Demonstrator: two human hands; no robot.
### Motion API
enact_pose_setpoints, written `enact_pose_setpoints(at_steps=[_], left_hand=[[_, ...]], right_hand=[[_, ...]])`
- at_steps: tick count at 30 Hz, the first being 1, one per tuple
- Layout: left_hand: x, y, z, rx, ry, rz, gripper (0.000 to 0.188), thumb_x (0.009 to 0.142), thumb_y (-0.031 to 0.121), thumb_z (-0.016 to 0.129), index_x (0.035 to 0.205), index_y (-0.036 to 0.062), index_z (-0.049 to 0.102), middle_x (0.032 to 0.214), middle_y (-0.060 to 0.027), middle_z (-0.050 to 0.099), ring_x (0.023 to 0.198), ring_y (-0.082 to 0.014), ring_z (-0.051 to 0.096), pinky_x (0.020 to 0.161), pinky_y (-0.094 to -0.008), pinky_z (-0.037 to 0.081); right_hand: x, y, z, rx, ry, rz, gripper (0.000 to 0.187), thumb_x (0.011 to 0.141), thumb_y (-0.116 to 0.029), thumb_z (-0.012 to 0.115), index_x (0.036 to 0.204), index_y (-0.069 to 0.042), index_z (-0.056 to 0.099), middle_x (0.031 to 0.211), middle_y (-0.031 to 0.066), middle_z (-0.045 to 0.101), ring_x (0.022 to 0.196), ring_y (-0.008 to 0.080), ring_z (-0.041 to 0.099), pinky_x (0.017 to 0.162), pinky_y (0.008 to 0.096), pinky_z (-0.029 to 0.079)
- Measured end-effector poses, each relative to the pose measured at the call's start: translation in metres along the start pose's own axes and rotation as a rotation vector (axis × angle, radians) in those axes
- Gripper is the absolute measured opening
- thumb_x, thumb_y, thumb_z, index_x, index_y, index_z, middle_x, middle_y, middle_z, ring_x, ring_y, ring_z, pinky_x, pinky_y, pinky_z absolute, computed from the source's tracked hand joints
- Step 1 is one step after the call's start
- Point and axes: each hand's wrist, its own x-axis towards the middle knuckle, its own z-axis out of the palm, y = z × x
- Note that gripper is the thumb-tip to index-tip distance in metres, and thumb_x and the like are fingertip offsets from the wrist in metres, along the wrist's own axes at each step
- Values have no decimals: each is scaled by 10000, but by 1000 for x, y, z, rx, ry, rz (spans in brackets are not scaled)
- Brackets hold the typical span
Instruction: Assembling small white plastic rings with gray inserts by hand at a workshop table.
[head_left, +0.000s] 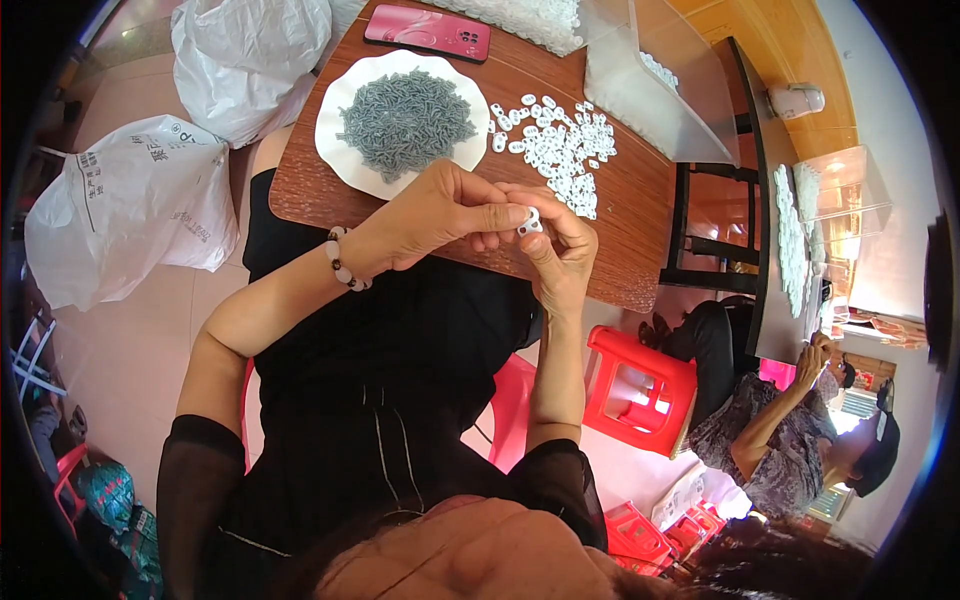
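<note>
Above the near edge of the table, my left hand [436,215] and my right hand [564,246] meet fingertip to fingertip. Between them they pinch a small white plastic piece [531,221] with what look like two holes. Whether a second small part is in the fingers, I cannot tell. Just beyond my left hand, a white scalloped plate [332,146] bears a heap of small grey rod-shaped parts [405,115], like screws or plugs. Many loose white pieces [560,145] of the same kind lie spread on the wood beyond my right hand.
A pink phone [427,33] lies on the brown table [630,255] by its far edge. A clear bin [650,110] with white pieces stands at the far right. White sacks [135,205] are at the left, a red stool [640,390] at the right. Another person [770,430] works at a second table.
</note>
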Motion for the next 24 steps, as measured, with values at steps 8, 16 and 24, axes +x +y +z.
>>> enact_pose_setpoints(at_steps=[8, 16, 24], left_hand=[[-4, 8, 3, -10, 4, -31, 207, 841, 200, 712, 801, -3, 718, 669, -29, 626, 606, -67, 556, 549, -188, 444], [-8, 11, 10, -38, 23, -43, 206, 822, 210, 736, 747, 19, 713, 644, -10, 609, 568, -38, 528, 518, -160, 429], [-9, 11, 10, -57, 26, -75, 208, 816, 216, 743, 748, 22, 715, 640, -8, 607, 558, -38, 523, 514, -158, 432]], right_hand=[[2, 1, -1, -169, -25, -95, 461, 802, -297, 721, 1121, 28, 647, 1099, 141, 650, 947, 208, 547, 850, 314, 431], [-2, 2, 5, -168, 63, -171, 407, 801, -290, 721, 1052, 26, 681, 1038, 144, 685, 900, 194, 559, 810, 313, 445], [-4, 5, 7, -202, 104, -201, 381, 817, -300, 708, 1015, 24, 691, 996, 134, 693, 863, 183, 575, 764, 295, 464]])
